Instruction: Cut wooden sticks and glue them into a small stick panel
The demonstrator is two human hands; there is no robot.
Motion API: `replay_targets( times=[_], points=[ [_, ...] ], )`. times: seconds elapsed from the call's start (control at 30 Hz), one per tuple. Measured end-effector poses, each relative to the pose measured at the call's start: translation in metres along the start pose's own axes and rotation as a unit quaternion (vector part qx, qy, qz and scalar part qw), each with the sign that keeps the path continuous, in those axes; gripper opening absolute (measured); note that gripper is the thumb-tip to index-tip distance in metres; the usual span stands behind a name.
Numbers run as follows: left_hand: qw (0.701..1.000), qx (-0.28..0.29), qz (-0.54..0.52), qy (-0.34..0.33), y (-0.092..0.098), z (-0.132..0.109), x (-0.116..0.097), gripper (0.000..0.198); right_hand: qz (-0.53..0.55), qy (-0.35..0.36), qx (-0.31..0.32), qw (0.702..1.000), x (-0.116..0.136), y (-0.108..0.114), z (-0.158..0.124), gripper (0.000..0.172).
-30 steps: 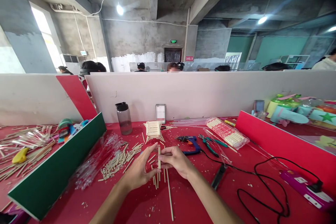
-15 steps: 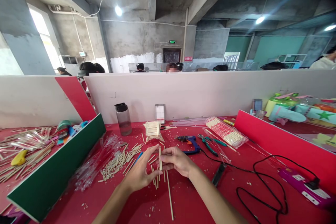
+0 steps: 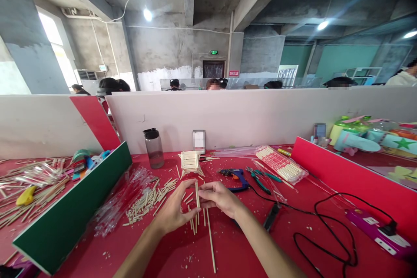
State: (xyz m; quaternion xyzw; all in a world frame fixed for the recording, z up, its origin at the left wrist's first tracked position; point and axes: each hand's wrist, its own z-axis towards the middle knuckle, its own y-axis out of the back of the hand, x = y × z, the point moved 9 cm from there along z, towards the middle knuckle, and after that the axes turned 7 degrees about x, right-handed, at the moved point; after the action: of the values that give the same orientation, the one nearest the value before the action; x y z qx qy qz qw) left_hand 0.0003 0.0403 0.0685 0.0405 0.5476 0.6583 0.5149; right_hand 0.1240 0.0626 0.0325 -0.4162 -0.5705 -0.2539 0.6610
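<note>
Short wooden sticks [image 3: 197,194], seemingly a pair side by side, stand upright between my two hands. The thumb and index finger of my left hand [image 3: 176,208] grip them at the bottom and top ends. From the other side, the fingertips of my right hand [image 3: 219,198] pinch at the same sticks; their exact hold is partly hidden. Below my hands, several short sticks [image 3: 192,221] and one long stick [image 3: 211,243] lie on the red table [image 3: 172,258]. Beyond them is a small structure built of wooden sticks [image 3: 190,163].
A blue glue gun [image 3: 239,179] and green-handled pliers [image 3: 260,180] lie right of my hands. Cut sticks [image 3: 148,202] are heaped at left, near clear plastic wrapping [image 3: 114,208]. Behind stand a bottle [image 3: 153,150] and a partition [image 3: 241,117]. A cable [image 3: 321,221] runs to a purple power strip [image 3: 378,230].
Both hands and the held sticks have shifted very slightly left, the sticks tilting a little. The blue thing behind my left hand is now hidden.
</note>
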Motion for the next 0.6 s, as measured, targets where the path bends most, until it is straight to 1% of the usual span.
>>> replay_targets(
  times=[0.03, 0.1, 0.13, 0.17, 0.2, 0.23, 0.27, 0.3, 0.33, 0.37, 0.4, 0.47, 0.53, 0.6],
  points=[
    [1.0, -0.004, 0.005, 0.002, 0.001, 0.0, 0.002, 0.07, -0.024, 0.008, -0.016, 1.0, 0.005, 0.009, 0.0, 0.054],
    [1.0, -0.006, 0.017, 0.008, 0.003, 0.0, 0.005, 0.069, -0.104, 0.035, -0.077, 0.991, 0.019, 0.038, -0.005, 0.051],
    [1.0, -0.005, 0.024, 0.011, 0.003, 0.001, 0.007, 0.068, -0.172, 0.05, -0.121, 0.976, 0.029, 0.057, -0.01, 0.048],
    [0.999, -0.004, 0.03, 0.013, 0.003, 0.001, 0.009, 0.068, -0.251, 0.062, -0.176, 0.95, 0.04, 0.079, -0.018, 0.042],
    [0.999, -0.002, 0.034, 0.015, 0.002, 0.001, 0.01, 0.068, -0.34, 0.069, -0.229, 0.91, 0.051, 0.099, -0.027, 0.034],
    [0.999, 0.001, 0.038, 0.015, 0.002, 0.002, 0.011, 0.068, -0.428, 0.056, -0.288, 0.855, 0.06, 0.118, -0.038, 0.027],
    [0.999, 0.004, 0.041, 0.014, 0.001, 0.002, 0.012, 0.067, -0.499, 0.022, -0.343, 0.795, 0.065, 0.137, -0.049, 0.023],
    [0.999, 0.008, 0.045, 0.013, 0.0, 0.002, 0.013, 0.067, -0.553, -0.018, -0.377, 0.743, 0.067, 0.153, -0.057, 0.022],
    [0.999, 0.012, 0.049, 0.011, -0.002, 0.003, 0.013, 0.067, -0.585, -0.054, -0.394, 0.707, 0.065, 0.165, -0.063, 0.023],
    [0.998, 0.018, 0.053, 0.01, -0.003, 0.003, 0.014, 0.068, -0.603, -0.089, -0.398, 0.686, 0.061, 0.175, -0.067, 0.025],
    [0.998, 0.025, 0.059, 0.01, -0.005, 0.003, 0.016, 0.069, -0.609, -0.119, -0.392, 0.679, 0.054, 0.182, -0.068, 0.028],
    [0.997, 0.034, 0.069, 0.013, -0.008, 0.003, 0.019, 0.07, -0.603, -0.158, -0.376, 0.685, 0.041, 0.189, -0.065, 0.034],
    [0.996, 0.035, 0.078, 0.019, -0.009, 0.002, 0.022, 0.069, -0.591, -0.17, -0.368, 0.697, 0.032, 0.19, -0.061, 0.039],
    [0.996, 0.031, 0.084, 0.021, -0.008, 0.002, 0.025, 0.068, -0.582, -0.164, -0.373, 0.704, 0.03, 0.19, -0.058, 0.038]
  ],
)
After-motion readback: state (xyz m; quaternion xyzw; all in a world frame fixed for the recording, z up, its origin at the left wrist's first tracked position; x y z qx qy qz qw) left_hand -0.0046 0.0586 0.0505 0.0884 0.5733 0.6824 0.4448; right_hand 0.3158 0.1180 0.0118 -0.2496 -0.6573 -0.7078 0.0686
